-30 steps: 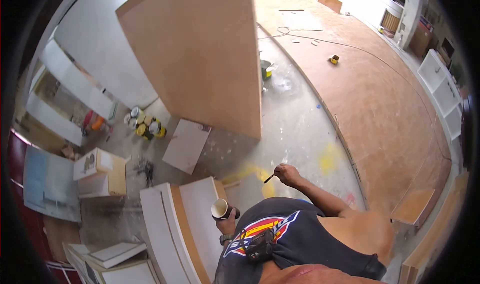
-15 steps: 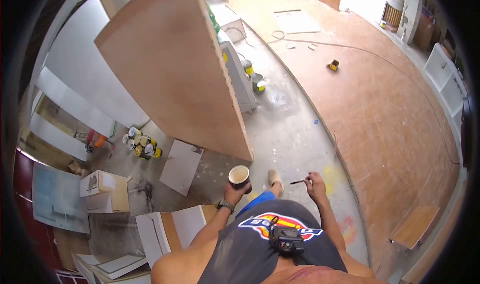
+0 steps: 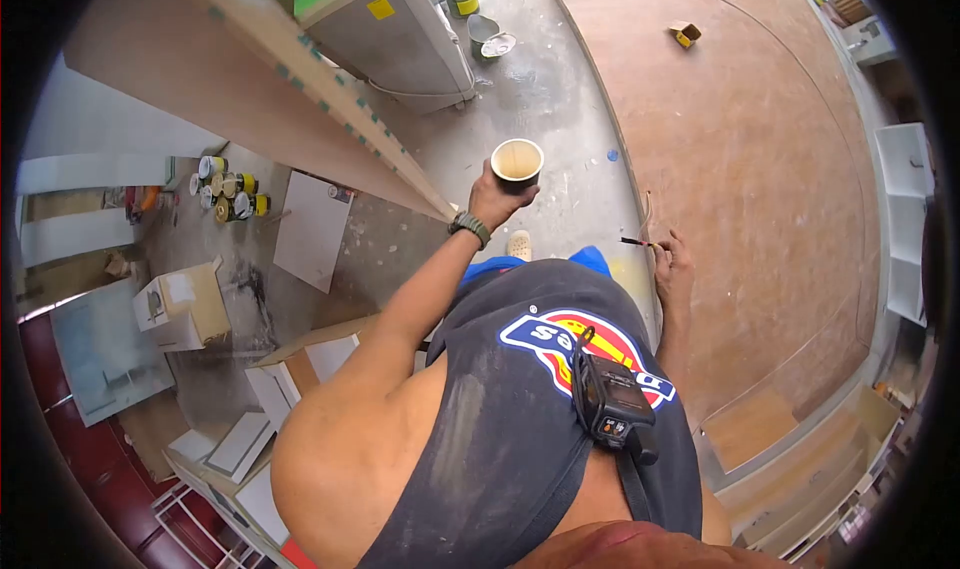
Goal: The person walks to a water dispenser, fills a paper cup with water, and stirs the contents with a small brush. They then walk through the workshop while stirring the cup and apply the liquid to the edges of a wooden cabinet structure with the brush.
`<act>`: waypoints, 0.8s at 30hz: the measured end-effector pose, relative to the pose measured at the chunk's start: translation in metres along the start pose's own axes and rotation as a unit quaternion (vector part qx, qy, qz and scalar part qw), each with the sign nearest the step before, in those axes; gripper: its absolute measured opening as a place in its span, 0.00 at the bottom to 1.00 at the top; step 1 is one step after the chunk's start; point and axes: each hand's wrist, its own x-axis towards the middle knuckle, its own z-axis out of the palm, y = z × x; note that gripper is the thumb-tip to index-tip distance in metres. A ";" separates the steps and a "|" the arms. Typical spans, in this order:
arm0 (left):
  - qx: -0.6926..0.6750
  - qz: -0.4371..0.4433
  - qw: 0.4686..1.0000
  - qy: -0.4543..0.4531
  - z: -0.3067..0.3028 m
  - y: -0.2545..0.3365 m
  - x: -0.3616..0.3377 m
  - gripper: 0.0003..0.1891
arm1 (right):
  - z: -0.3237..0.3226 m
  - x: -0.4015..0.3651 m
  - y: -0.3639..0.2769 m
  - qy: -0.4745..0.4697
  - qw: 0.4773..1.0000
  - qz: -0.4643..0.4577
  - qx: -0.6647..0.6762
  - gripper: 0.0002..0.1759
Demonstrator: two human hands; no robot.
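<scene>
This looks like the carrying step. The left hand (image 3: 497, 201) is wrapped around a paper cup (image 3: 517, 161), held out ahead of the chest, rim up. The right hand (image 3: 674, 269) pinches a thin brush (image 3: 634, 241) low beside the hip. Any next move calls for keeping the cup level. The cup's contents and the brush's bristles are too small to make out.

left hand (image 3: 497, 201) with cup (image 3: 517, 162) raised and stretched further forward, right hand (image 3: 674, 265) with what looks like a brush (image 3: 634, 241) dropped to the side, view swung past the board (image 3: 250, 89) edge
</scene>
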 end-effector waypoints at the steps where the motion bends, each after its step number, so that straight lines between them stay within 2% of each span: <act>1: -0.011 0.024 1.000 -0.004 0.007 0.006 0.020 0.46 | 0.003 0.017 0.011 0.006 1.000 -0.007 -0.013 0.07; 5: 0.042 -0.016 0.999 -0.012 0.038 0.034 0.092 0.46 | 0.001 0.099 0.055 -0.009 0.999 -0.021 -0.041 0.08; 8: 0.024 -0.021 0.999 0.025 0.064 0.032 0.130 0.45 | -0.007 0.197 0.063 -0.024 0.998 -0.043 -0.042 0.08; 10: 0.034 -0.072 0.995 0.056 0.075 0.037 0.147 0.46 | -0.020 0.271 0.067 -0.047 0.994 -0.084 -0.046 0.09; 12: 0.022 -0.135 0.983 0.125 0.079 0.048 0.157 0.46 | -0.029 0.353 0.061 -0.075 0.985 -0.147 -0.044 0.09; 15: 0.023 -0.191 0.956 0.222 0.083 0.055 0.172 0.45 | -0.034 0.462 0.026 -0.126 0.967 -0.215 -0.045 0.07; 18: 0.040 -0.225 0.923 0.308 0.088 0.063 0.186 0.43 | -0.029 0.543 -0.034 -0.193 0.947 -0.253 -0.043 0.06; 24: 0.031 -0.282 0.889 0.360 0.094 0.059 0.233 0.45 | 0.034 0.630 -0.116 -0.242 0.895 -0.374 -0.006 0.05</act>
